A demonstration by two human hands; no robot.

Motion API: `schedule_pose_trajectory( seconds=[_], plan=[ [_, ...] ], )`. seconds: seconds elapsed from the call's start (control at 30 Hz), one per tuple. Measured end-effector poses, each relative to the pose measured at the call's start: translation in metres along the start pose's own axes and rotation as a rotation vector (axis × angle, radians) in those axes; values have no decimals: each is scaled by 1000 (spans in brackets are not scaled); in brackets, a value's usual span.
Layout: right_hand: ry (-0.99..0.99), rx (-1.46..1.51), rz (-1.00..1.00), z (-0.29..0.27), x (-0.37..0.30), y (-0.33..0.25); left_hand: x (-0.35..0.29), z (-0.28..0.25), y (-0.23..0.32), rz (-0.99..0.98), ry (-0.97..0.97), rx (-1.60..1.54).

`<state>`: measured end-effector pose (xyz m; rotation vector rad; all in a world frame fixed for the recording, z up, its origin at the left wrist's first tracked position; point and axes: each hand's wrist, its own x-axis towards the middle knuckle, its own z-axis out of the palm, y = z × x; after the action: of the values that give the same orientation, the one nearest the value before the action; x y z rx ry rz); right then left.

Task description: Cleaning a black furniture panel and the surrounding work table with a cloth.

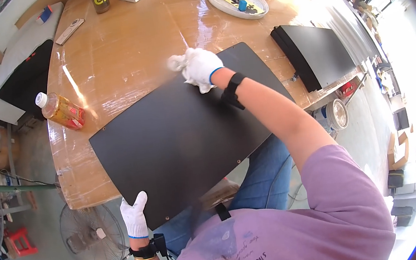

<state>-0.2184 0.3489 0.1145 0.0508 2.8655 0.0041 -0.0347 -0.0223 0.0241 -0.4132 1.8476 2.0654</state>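
A large matte black panel [168,145] with small holes near its edges lies slanted across the near side of the table, overhanging toward my lap. My left hand [135,218], in a white knit glove, grips the panel's near left edge with the thumb on top; its other fingers are partly hidden beneath. My right hand [202,67], gloved the same way, is closed on a crumpled white cloth [177,63] at the panel's far edge. Part of the cloth hangs over the black surface and part sticks out past the edge.
On the film-covered table [121,57] stand a drink bottle [63,112] at left and a round white tray [224,5] at the back. A stack of black panels [315,54] lies at right, near a bucket [333,115]. A floor fan [91,235] stands at lower left.
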Motion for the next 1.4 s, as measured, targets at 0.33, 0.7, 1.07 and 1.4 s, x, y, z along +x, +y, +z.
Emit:
schedule_pose_trajectory(
  seconds=[0.33, 0.7, 1.07, 1.4],
  plan=[
    [-210, 1932, -50, 31, -21, -41, 2, -41, 5, 129, 154, 573],
    [-249, 2211, -341, 20, -112, -50, -26, 76, 103, 590, -170, 389],
    [318, 1440, 25, 42, -174, -74, -10, 130, 88, 365, -189, 122],
    [-126, 2132, -285, 49, -193, -84, 2, 110, 67, 232, -175, -40]
  ],
)
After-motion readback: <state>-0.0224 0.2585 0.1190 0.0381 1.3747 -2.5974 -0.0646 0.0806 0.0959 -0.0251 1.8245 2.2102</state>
